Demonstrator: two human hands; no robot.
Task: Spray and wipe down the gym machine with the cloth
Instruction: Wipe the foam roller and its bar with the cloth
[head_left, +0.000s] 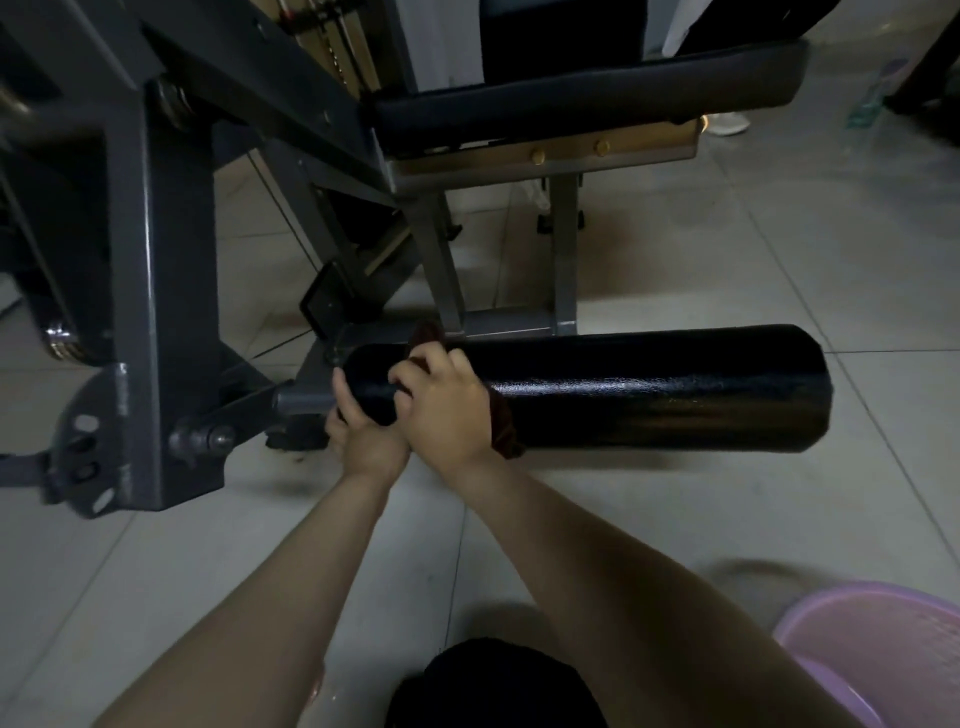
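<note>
The gym machine has a grey steel frame (156, 270), a black padded seat (587, 98) and a glossy black roller pad (665, 387) lying low across the middle. My right hand (447, 410) presses a dark reddish-brown cloth (506, 431) onto the roller's left part; the cloth shows below the wrist and above the fingers. My left hand (358, 431) cups the roller's left end, thumb on top. No spray bottle is clearly in view.
A pink plastic basin (878, 649) sits on the tiled floor (727, 519) at the bottom right. A pale plastic bottle (878, 93) stands at the far upper right, with a white shoe (727, 123) next to it. A dark garment (493, 686) fills the bottom centre.
</note>
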